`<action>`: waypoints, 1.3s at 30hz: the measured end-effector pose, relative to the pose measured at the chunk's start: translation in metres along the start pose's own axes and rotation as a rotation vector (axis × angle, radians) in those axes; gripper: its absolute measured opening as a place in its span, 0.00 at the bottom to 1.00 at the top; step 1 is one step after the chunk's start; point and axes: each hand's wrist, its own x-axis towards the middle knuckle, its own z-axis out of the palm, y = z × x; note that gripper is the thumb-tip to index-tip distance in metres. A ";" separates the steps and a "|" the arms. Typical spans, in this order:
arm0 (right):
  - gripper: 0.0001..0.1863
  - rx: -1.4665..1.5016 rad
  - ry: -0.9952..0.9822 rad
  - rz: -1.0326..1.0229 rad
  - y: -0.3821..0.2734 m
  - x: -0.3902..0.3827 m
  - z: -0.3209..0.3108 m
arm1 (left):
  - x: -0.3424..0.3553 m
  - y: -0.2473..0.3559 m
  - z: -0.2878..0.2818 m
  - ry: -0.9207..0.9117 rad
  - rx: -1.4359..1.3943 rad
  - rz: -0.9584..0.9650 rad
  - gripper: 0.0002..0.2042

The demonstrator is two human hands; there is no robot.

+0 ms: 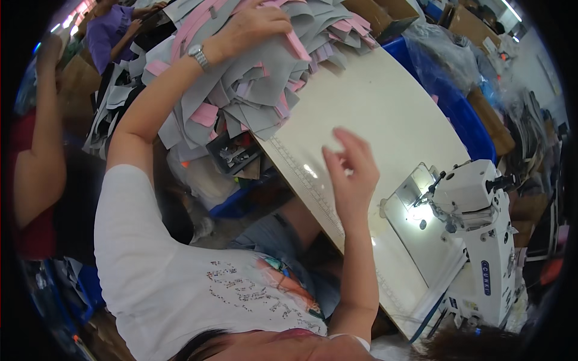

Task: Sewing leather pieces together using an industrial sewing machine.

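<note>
A large heap of grey and pink fabric pieces [250, 84] covers the far left end of the pale sewing table [355, 90]. My left hand [253, 29], with a metal watch [197, 55] at the wrist, reaches onto the top of it. Its fingers are bent around the upper end of a pink-edged fabric piece [297, 46]; the fingertips are partly hidden. Over the middle of the table is my right hand [356, 174], somewhat blurred. Its thumb and forefinger stand apart and nothing shows between them. To its right, a white sewing machine [475, 198] has its lamp lit at the needle.
A blue bin [448, 102] with clear plastic bags [442, 54] stands along the table's far right side. Below the heap sits a dark tray [232, 153] of small parts. A ruler strip [295, 162] follows the near edge. Other people work at the left, one in a purple shirt [108, 33].
</note>
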 end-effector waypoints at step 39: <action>0.16 0.031 0.418 0.735 0.095 -0.221 -0.177 | 0.070 0.235 0.005 -0.760 -1.405 0.014 0.11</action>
